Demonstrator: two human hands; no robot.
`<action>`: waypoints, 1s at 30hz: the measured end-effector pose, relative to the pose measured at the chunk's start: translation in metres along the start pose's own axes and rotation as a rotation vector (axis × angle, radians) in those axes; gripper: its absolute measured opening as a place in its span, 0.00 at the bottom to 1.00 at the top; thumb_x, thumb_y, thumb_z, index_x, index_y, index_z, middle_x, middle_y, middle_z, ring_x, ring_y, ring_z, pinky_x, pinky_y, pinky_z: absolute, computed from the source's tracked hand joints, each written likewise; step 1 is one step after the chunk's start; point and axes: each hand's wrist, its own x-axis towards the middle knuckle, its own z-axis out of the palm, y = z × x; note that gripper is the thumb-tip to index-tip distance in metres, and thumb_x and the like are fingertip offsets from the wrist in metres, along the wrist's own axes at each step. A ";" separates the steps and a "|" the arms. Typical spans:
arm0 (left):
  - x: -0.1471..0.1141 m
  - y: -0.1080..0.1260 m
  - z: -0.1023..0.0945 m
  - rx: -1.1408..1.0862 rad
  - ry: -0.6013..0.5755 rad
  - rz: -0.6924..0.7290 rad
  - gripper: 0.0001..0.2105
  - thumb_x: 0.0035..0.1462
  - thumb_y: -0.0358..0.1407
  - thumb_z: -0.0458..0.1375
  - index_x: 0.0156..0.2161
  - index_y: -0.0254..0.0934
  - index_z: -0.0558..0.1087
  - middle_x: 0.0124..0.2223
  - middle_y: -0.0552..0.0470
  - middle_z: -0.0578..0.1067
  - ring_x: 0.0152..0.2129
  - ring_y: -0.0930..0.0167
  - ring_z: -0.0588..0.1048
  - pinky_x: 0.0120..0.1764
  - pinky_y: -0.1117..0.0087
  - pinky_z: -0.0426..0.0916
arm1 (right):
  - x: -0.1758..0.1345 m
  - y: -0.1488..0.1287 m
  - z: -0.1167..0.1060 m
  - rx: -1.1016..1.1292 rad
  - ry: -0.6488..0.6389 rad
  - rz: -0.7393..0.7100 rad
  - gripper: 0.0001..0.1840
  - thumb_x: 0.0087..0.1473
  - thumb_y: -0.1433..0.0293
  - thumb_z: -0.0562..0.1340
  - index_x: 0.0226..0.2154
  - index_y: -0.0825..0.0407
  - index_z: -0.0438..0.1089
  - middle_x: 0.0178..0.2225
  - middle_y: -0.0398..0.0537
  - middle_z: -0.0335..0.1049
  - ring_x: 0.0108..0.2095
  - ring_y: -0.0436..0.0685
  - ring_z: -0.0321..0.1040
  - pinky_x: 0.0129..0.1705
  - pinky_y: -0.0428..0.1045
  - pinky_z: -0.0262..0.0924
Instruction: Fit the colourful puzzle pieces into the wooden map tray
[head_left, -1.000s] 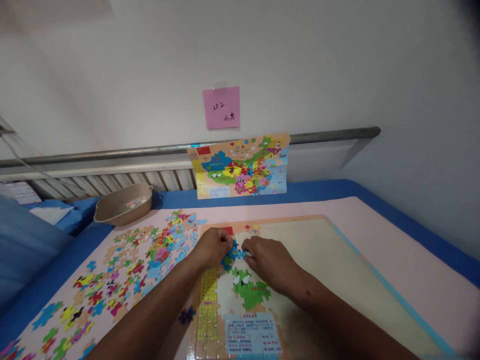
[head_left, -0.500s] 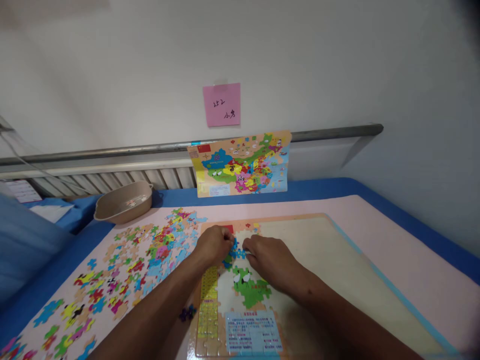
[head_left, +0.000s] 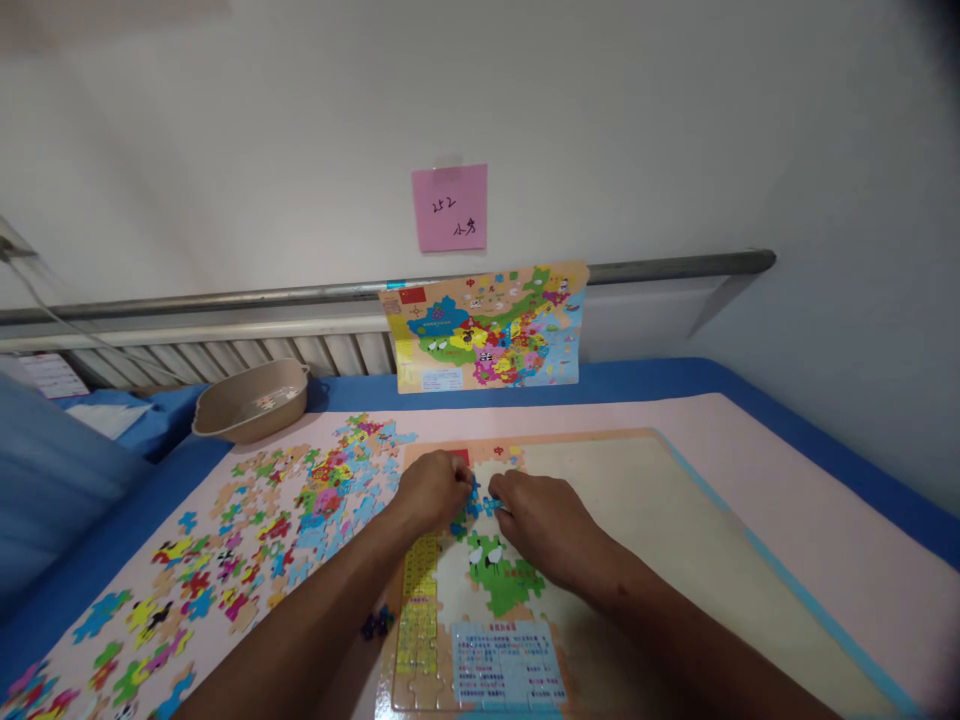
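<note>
Both hands are over the upper left of a puzzle board (head_left: 637, 520), close together. My left hand (head_left: 435, 490) is closed, its fingertips pinching at the left side of some joined blue puzzle pieces (head_left: 474, 504). From the right, my right hand (head_left: 544, 520) pinches the edge of the same blue pieces, fingers curled. A green puzzle section with white animals (head_left: 496, 575) lies just below them on the board. Further down, a printed text block (head_left: 510, 662) and a yellow strip (head_left: 418, 600) are assembled. My fingers partly cover the blue pieces.
Loose puzzle pieces (head_left: 225, 565) spread over the pink sheet on the left. A few dark pieces (head_left: 376, 624) sit beside the board. A beige basin (head_left: 251, 400) stands at the back left. A printed map (head_left: 484, 335) leans against the wall rail (head_left: 675, 268).
The view has shifted slightly, so everything appears a little further right. Both hands stay at the blue pieces with hardly any movement.
</note>
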 end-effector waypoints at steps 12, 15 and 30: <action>-0.002 0.007 -0.009 0.115 0.023 0.014 0.10 0.58 0.29 0.60 0.40 0.40 0.84 0.40 0.52 0.85 0.38 0.67 0.81 0.41 0.68 0.71 | 0.001 0.002 0.002 0.010 0.008 0.006 0.06 0.63 0.73 0.59 0.40 0.51 0.71 0.43 0.51 0.79 0.43 0.62 0.76 0.33 0.53 0.43; -0.010 0.005 -0.010 0.144 0.057 0.035 0.12 0.58 0.30 0.57 0.38 0.42 0.84 0.38 0.53 0.85 0.37 0.68 0.81 0.38 0.71 0.68 | 0.001 0.003 0.003 0.011 0.009 0.007 0.06 0.63 0.74 0.59 0.40 0.51 0.72 0.43 0.51 0.79 0.43 0.63 0.77 0.33 0.53 0.43; -0.030 0.008 0.008 0.260 0.138 0.075 0.08 0.57 0.36 0.60 0.39 0.45 0.81 0.41 0.52 0.85 0.42 0.62 0.81 0.37 0.68 0.64 | 0.000 0.004 0.004 0.024 0.014 0.000 0.07 0.65 0.73 0.59 0.43 0.51 0.72 0.44 0.51 0.79 0.44 0.63 0.77 0.35 0.53 0.47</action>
